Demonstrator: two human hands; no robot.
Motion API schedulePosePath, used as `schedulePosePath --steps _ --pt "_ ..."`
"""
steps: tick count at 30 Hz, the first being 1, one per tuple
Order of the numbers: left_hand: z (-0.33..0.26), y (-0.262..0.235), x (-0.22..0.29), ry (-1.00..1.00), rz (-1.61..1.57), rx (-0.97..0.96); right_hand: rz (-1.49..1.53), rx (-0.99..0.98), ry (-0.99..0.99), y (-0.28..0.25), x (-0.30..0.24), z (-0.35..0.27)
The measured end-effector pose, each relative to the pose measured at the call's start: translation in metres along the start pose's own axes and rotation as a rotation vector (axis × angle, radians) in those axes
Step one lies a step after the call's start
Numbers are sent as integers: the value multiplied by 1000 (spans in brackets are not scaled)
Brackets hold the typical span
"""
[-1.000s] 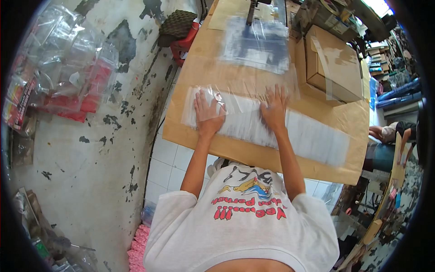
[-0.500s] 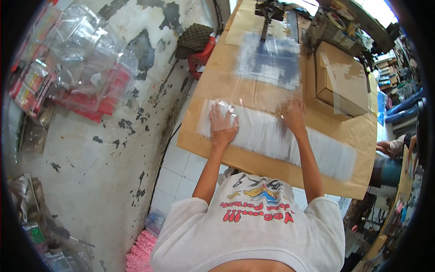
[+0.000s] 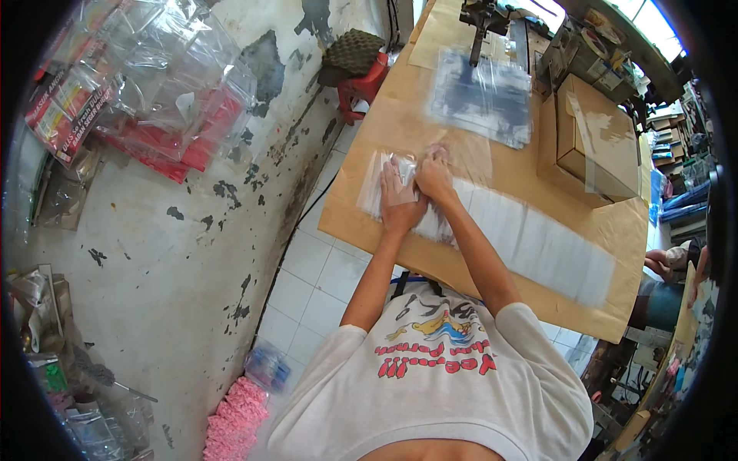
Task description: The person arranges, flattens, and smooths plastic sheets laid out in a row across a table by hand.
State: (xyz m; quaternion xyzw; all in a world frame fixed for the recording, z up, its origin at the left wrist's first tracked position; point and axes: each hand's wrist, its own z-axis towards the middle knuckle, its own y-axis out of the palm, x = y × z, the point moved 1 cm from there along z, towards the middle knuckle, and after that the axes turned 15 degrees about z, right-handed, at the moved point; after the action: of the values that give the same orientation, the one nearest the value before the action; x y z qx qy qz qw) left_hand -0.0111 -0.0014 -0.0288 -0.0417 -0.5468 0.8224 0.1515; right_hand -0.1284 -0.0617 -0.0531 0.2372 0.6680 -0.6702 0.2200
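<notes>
A row of overlapping clear plastic bags (image 3: pixel 530 234) runs along the near side of a table covered in brown paper. At its left end my left hand (image 3: pixel 401 201) lies flat on the bags, fingers stretched out, with shiny film around the fingertips. Right beside it, my right hand (image 3: pixel 435 178) has its fingers curled closed at a clear bag (image 3: pixel 470 157) that spreads beyond the hand. Its fingertips are slightly blurred. Farther back lies a stack of clear bags (image 3: pixel 484 104), under a dark metal part (image 3: pixel 478 38) of a machine.
A taped cardboard box (image 3: pixel 596 142) stands at the table's right. A red stool (image 3: pixel 361 88) is by the peeling wall, where plastic packaging (image 3: pixel 165 84) hangs. A pink bundle (image 3: pixel 237 419) lies on the tiled floor. Another person (image 3: pixel 667 260) is partly visible far right.
My right hand has moved left along the row, from its middle to beside my left hand. The left hand stays flat on the bags. The whole view has shifted slightly.
</notes>
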Motion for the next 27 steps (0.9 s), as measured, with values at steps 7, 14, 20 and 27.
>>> schedulePosePath --steps 7,14,20,27 --pt "7 -3 19 43 -44 23 -72 390 3 -53 57 52" --pt "-1 -1 5 -22 -50 -56 635 799 -147 -169 23 -69" --pt "5 0 8 37 -28 23 796 708 -51 -258 132 -216" --pt "-1 9 6 -56 -48 -40 929 880 177 -313 236 -297"
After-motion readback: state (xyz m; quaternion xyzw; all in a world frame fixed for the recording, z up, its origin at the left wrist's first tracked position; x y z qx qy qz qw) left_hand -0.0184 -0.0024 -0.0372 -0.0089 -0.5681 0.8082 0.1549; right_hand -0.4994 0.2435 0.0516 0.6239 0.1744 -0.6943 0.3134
